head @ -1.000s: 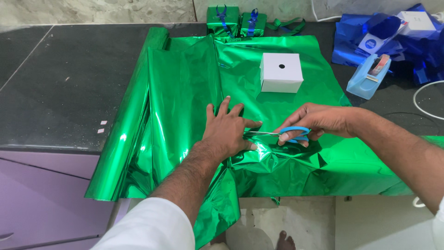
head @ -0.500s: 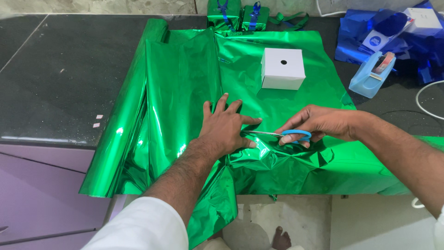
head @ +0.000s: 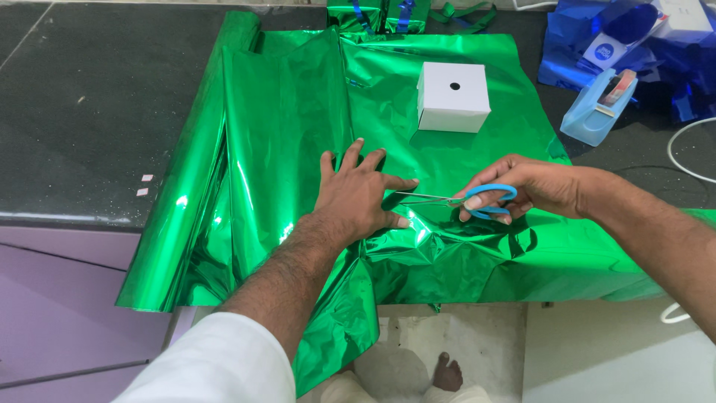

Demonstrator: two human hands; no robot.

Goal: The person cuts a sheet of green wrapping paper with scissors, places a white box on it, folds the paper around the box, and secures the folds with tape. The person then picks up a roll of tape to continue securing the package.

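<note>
**A:** so what was the setup like where you stood?

**B:** Dark speckled stone counter (head: 89, 112), pretty wide, with pale purple cabinet fronts (head: 60, 298) under it and a light floor (head: 597, 358) below. A big sheet of shiny green wrapping foil (head: 298, 112) covered most of the top, loosely rolled along its left side, and its near edge hung crumpled over the counter's front.

**A:** and the hands?

**B:** Left hand (head: 356, 195) lay flat on the foil, fingers spread, pressing it down. Right hand (head: 533, 186) was closed through the blue handles of a pair of scissors (head: 455, 200), blades pointing left at the foil just beside the left thumb.

**A:** anything else around?

**B:** A white box (head: 453, 95) with a black dot sat on the foil further back. Off to the right, a light blue tape dispenser (head: 597, 108) near a heap of blue foil (head: 671, 67). Couple of green wrapped gifts (head: 380, 15) at the far edge.
</note>
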